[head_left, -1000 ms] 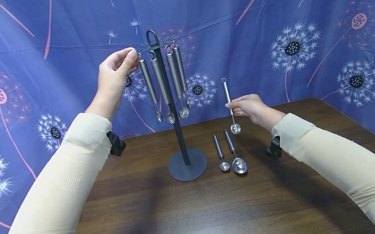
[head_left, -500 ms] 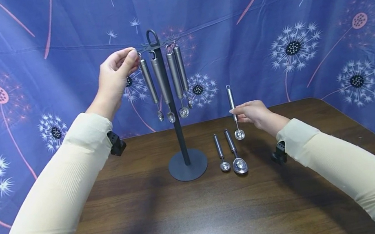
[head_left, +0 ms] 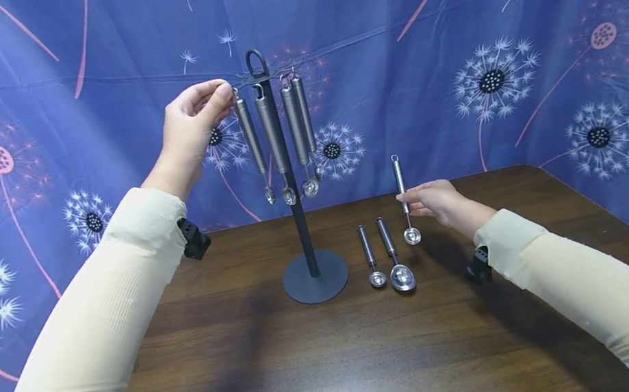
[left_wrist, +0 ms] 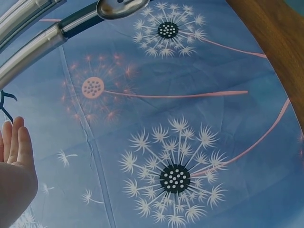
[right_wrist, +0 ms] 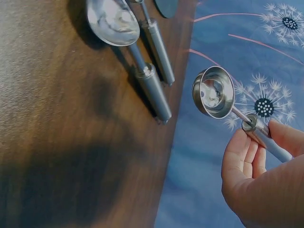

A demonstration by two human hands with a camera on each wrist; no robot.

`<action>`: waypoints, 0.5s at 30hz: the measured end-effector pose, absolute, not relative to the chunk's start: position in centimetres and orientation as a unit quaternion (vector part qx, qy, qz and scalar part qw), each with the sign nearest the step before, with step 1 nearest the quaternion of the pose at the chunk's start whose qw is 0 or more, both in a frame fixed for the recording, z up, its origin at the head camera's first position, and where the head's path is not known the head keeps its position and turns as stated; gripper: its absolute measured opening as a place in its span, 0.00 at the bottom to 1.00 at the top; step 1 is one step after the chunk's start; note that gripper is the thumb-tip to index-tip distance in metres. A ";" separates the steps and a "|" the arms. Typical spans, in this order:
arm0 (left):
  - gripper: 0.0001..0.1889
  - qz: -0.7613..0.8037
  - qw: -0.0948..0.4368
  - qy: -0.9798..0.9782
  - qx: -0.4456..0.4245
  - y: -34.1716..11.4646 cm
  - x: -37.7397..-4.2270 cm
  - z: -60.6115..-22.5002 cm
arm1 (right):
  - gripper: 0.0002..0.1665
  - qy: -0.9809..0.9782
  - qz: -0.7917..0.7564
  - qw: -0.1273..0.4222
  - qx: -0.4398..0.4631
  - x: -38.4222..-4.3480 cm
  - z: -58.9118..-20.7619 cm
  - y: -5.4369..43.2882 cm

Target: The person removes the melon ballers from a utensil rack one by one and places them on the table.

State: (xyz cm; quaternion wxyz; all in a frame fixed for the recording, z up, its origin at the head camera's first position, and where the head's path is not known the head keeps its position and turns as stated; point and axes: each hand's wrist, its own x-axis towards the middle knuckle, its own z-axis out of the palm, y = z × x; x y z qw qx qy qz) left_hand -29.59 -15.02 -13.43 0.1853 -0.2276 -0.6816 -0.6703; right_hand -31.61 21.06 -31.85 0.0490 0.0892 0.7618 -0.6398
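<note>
A dark utensil rack [head_left: 316,279] stands on the table, steel-handled scoops [head_left: 273,133] hanging from its hooks. At its upper left, my left hand [head_left: 187,127] pinches the end of one of the rack's arms, beside the nearest hanging handle; the fingertips hide the exact spot. My right hand [head_left: 440,202] holds a steel scoop [head_left: 412,236] by the lower part of its handle, bowl downward, above the table to the right of the rack. In the right wrist view its round, deep bowl [right_wrist: 213,92] faces the camera, and thumb and fingers lie around the handle.
Between the rack and my right hand, a small scoop [head_left: 377,278] and a larger scoop [head_left: 402,278] lie side by side on the brown wooden table [head_left: 259,385]. Behind the table hangs a blue dandelion-print cloth [head_left: 394,72].
My right hand has moved right and downward with the scoop, away from the rack and closer to the table. The left hand stays at the rack; the hanging scoops have shifted slightly.
</note>
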 end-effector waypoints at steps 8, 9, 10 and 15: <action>0.18 -0.634 0.191 -0.718 -0.215 -15.3 -29.6 -13.2 | 0.30 0.763 -0.639 0.058 0.082 -31.5 -33.0 21.9; 0.18 -0.628 0.193 -0.723 -0.215 -15.4 -29.5 -13.2 | 0.29 0.764 -0.638 0.057 0.084 -31.6 -33.1 21.9; 0.18 -0.623 0.195 -0.726 -0.217 -15.4 -29.5 -13.2 | 0.29 0.764 -0.637 0.057 0.086 -31.6 -33.2 22.0; 0.17 -0.603 0.204 -0.738 -0.222 -15.4 -29.3 -13.1 | 0.29 0.764 -0.636 0.060 0.088 -31.6 -33.5 22.0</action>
